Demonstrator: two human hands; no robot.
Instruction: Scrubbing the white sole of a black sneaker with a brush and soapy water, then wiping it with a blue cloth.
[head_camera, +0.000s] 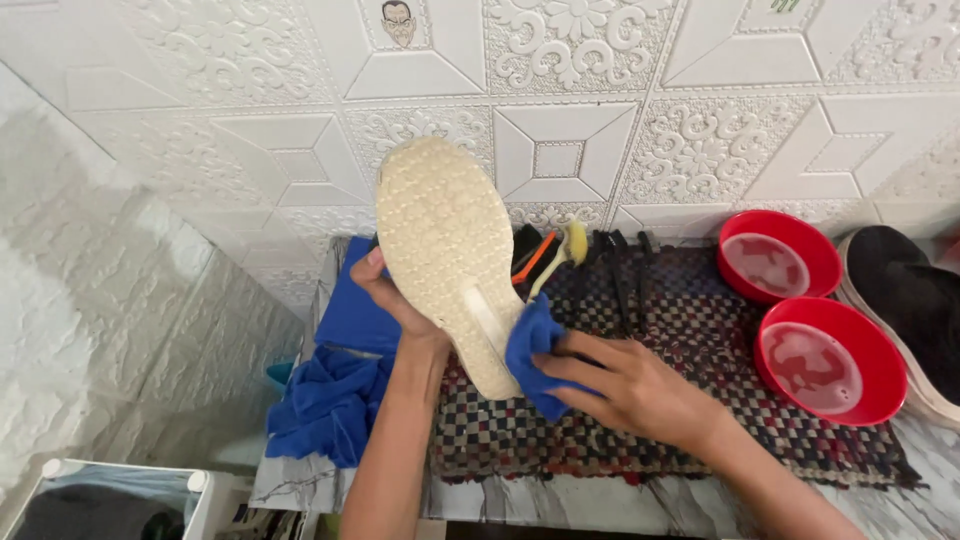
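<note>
The white embossed wall (560, 150) is closing off the far side directly behind the shoe, so your open room is lying toward you, over the checkered woven mat (690, 400) on the marble-look tabletop (300, 480). You are holding the shoe (448, 250) sole-up over the mat's left end. To the right, two red bowls (815, 360) of cloudy water are sitting side by side, a dark shoe (915, 310) just beyond them. A blue towel (335, 395) is spilling over the left table edge. Brushes (560, 250) are lying behind the shoe. Your left hand (395, 300) is gripping the shoe's side, fingers closed; your right hand (625, 385) is pinching a blue cloth (535, 350) against the heel.
</note>
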